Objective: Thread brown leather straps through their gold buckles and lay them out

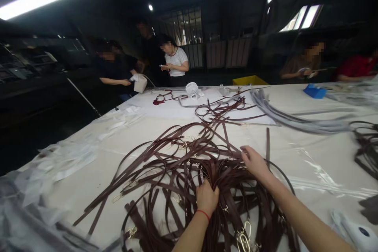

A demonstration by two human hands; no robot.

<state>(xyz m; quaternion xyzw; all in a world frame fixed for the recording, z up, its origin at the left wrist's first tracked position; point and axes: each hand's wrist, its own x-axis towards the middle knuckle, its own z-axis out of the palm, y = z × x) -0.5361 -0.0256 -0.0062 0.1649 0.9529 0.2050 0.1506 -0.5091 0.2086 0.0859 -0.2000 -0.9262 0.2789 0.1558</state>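
Left hand: closed around the brown leather straps at lower centre of the frame; fingers narrow, buried among the straps and partly hidden.
Right hand: fingers spread wide, resting on the far side of the same bundle; a firm hold is hard to confirm.
Straps: tangled heap under both hands, running off the bottom edge; bundle centre too dense to trace single straps.
Hardware: gold metal clasps hang at lower centre, partly cut off by the frame.
Edges: second brown strap pile is cut off at the right edge; white object is cut off at lower right.
Room: plastic-covered bench extends right of the right hand, toward grey straps.
Far side: person in striped top stands beyond the bench, upper centre.
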